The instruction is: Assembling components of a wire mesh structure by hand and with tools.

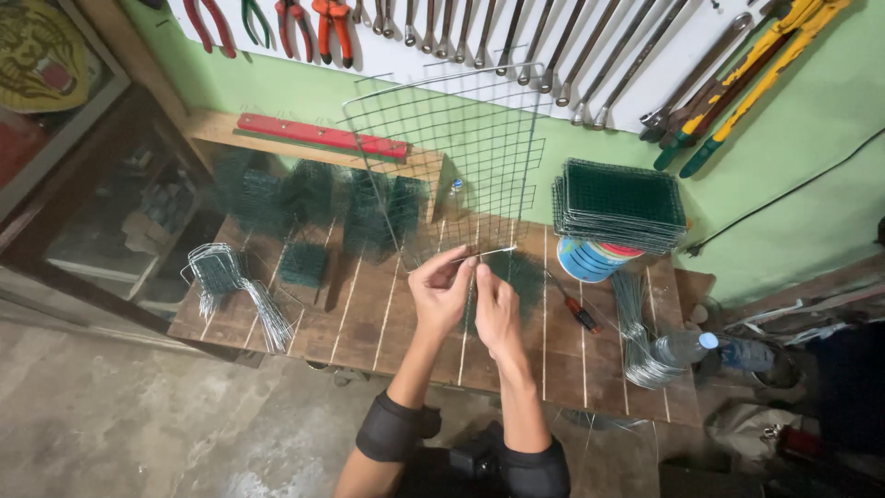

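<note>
The wire mesh panel point(442, 166) stood upright on the wooden table point(369, 323), its bottom edge down at the hands and its top corner leaning up toward the tool wall. It looked light, an open grid of thin wire with a thicker rim, springy rather than rigid, likely to wobble if held by one corner only. The cut wire ends probably pricked, so the safest hold seemed to be on the rim or at a crossing, not on the loose tips.

The left hand point(441, 293) was curled, fingers bent in and pinching at the lower edge of the panel, thumb and forefinger closed on what looked like a thin pale wire point(489, 253) that ran off to the right. The right hand point(498, 309) sat just beside it, touching it, fingers folded and pressed toward the same spot; whether it gripped the wire or only steadied the mesh, I could not tell.

Around the hands: a stack of flat green mesh panels point(619, 203) on a blue and white tub point(590, 260) to the right, a screwdriver point(576, 304) with a red and black handle near the right hand, a bundle of thin wires point(636, 346) and a clear plastic bottle point(687, 347) at the table's right end. To the left sat folded green mesh boxes point(304, 207) and a bunch of bent wire pieces point(235, 286). Pliers point(323, 23) and wrenches point(516, 41) hung on the wall above.
</note>
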